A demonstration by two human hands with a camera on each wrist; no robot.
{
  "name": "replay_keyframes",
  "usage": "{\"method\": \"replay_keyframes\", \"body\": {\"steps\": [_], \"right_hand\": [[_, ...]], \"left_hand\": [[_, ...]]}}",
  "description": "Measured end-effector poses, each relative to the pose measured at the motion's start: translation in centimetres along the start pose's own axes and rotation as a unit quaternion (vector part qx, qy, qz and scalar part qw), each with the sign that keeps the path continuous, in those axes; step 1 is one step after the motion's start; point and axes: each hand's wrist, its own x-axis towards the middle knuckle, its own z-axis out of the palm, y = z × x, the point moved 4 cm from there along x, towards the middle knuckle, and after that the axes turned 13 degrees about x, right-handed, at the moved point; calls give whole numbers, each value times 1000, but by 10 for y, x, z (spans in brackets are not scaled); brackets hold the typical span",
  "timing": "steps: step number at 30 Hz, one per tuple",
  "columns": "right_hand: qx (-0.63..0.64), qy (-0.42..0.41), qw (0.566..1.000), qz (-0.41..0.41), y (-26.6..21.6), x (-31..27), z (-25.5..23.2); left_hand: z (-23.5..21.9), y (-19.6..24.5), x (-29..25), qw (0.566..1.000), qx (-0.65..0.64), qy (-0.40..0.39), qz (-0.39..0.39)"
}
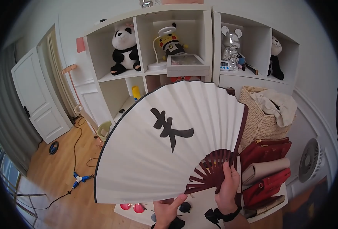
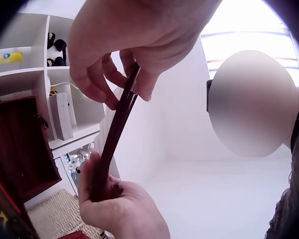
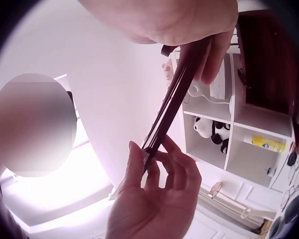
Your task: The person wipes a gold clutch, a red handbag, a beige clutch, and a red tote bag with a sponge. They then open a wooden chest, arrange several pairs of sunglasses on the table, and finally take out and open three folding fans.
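Observation:
A large folding fan (image 1: 138, 160), white with a black brush character and dark red ribs, is spread wide in the head view. At its rib end, the right hand (image 1: 228, 187) grips the gathered dark ribs, thumb on the near face. My left hand (image 1: 169, 212) pinches the lower left outer rib near the leaf's edge. The left wrist view has the fan edge-on, with the left hand (image 2: 134, 40) above and the right hand (image 2: 122, 209) below. In the right wrist view the left hand (image 3: 157, 199) holds the rib between thumb and fingers.
Sunglasses with pink lenses (image 1: 138, 208) lie on a white table (image 1: 125, 214) under the fan. White shelves (image 1: 211, 45) with plush toys stand behind. To the right are a wicker basket (image 1: 253, 129), red bags (image 1: 266, 152) and a round grey fan (image 1: 311, 160).

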Motion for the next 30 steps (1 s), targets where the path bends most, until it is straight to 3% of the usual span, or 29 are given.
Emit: {"method": "replay_keyframes", "body": {"steps": [3, 5, 9, 10, 12, 15, 16, 19, 24, 30], "right_hand": [[51, 25, 998, 10, 11, 14, -5], [104, 65, 991, 52, 15, 23, -11], [132, 70, 983, 110, 19, 28, -7], [133, 68, 983, 108, 19, 28, -7], [144, 33, 981, 126, 21, 27, 0], [129, -29, 981, 142, 22, 22, 14], [117, -41, 981, 150, 17, 18, 24], [87, -102, 978, 159, 12, 16, 34], [83, -136, 962, 223, 4, 15, 38], [71, -162, 963, 205, -5, 9, 41]], "left_hand": [[-1, 8, -4, 998, 61, 19, 23], [-1, 18, -12, 977, 199, 64, -37], [-2, 16, -9, 978, 170, 63, -101], [-2, 20, -6, 979, 170, 61, -98], [9, 33, 4, 993, 96, -18, -67], [17, 26, 16, 998, 30, 0, -48], [19, 26, 17, 999, 49, 23, -5], [11, 26, 28, 995, 92, -5, -34], [11, 21, 45, 998, 10, -18, 51], [11, 32, 43, 999, 44, -12, 21]]}}
